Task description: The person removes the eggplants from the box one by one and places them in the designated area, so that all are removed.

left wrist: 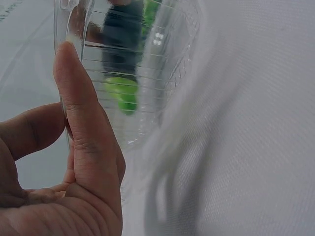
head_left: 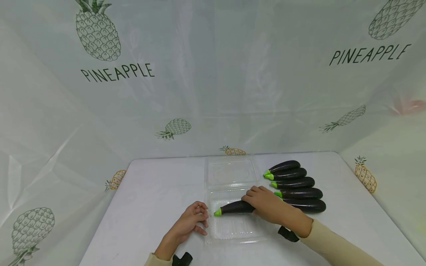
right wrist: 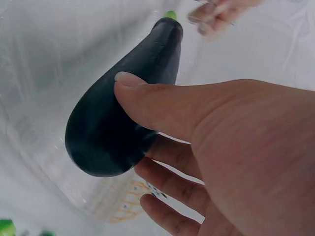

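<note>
We work on a white table draped in a smooth cloth, with a pale pineapple-print curtain hung behind it. In the middle lies a clear plastic clamshell box, thin, ribbed and glossy, its lid folded flat away from us.

Our right hand wraps thumb and fingers around the fat end of 1 eggplant and holds it just over the tray, green cap pointing toward our left side. To seat it well, we judge that we should lower it level and lengthwise so the rounded body settles on the ribbed floor without tipping the flimsy wall.

Our left hand rests at the tray's left edge, fingers loosely bent against the rim. The left wrist view shows the thumb on the clear wall, bracing rather than gripping; we would press lightly, since this plastic seems likely to buckle.

5 more eggplants lie side by side just to the right of the box, dark purple, slick and tapered, each with a bright green cap.
</note>
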Demonstrator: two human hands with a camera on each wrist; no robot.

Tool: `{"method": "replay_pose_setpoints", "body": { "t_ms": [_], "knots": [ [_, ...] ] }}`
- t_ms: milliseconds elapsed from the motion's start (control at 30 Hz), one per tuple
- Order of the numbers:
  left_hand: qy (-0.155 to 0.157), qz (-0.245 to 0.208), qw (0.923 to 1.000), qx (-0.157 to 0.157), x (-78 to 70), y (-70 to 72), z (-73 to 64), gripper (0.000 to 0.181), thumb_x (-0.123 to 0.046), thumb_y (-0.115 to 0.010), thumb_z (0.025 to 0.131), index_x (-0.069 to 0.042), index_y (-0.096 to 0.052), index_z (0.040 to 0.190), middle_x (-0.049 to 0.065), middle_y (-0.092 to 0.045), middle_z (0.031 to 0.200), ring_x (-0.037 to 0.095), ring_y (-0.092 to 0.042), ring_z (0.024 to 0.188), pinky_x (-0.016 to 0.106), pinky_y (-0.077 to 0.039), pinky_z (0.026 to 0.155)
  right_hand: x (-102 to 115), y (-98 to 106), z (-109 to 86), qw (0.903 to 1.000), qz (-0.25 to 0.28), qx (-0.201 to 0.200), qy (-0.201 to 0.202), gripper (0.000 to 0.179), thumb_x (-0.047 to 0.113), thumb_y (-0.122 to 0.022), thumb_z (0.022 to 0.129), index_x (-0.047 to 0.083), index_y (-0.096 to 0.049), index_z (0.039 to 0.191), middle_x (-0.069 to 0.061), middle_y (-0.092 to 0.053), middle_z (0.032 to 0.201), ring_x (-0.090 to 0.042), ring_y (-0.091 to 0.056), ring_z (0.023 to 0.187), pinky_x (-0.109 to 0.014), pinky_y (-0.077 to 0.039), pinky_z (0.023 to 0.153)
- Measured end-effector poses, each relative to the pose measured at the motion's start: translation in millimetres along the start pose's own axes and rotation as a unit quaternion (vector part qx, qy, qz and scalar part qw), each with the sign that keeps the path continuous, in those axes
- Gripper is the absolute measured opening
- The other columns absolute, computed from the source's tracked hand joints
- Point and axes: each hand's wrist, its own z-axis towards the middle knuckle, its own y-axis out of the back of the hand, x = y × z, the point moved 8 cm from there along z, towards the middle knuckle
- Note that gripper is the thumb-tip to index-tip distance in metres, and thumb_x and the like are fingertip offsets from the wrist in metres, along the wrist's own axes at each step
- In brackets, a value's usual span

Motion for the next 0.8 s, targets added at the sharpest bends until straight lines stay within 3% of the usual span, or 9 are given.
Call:
{"method": "replay_pose_setpoints", "body": {
  "t_ms": [467,800],
  "knots": [
    [0.004,0.005,1.0000,0.000,0.0,-2.5,0.3,0.026,0.001,-0.058,0.101,0.002,-0.045,0.123,0.002,-0.054,0.094,0.014,-0.061,0.075,0.026,-0.062,0.056,-25,50,-40.2,0.9933,0.056,-0.043,-0.091,0.055,0.008,-0.093,0.078,0.012,-0.071,0.128,-0.002,-0.072,0.124,-0.031,-0.064,0.122,-0.056,-0.056,0.104],
    [0.002,0.007,1.0000,0.003,-1.4,-3.0,0.0,0.026,0.001,-0.058,0.101,0.003,-0.044,0.123,0.002,-0.053,0.094,0.014,-0.060,0.075,0.026,-0.062,0.056,-46,66,-83.7,0.9862,0.027,-0.121,-0.110,0.063,0.008,-0.097,0.069,0.013,-0.072,0.128,-0.001,-0.071,0.123,-0.029,-0.065,0.115,-0.052,-0.059,0.092]
  ]
}}
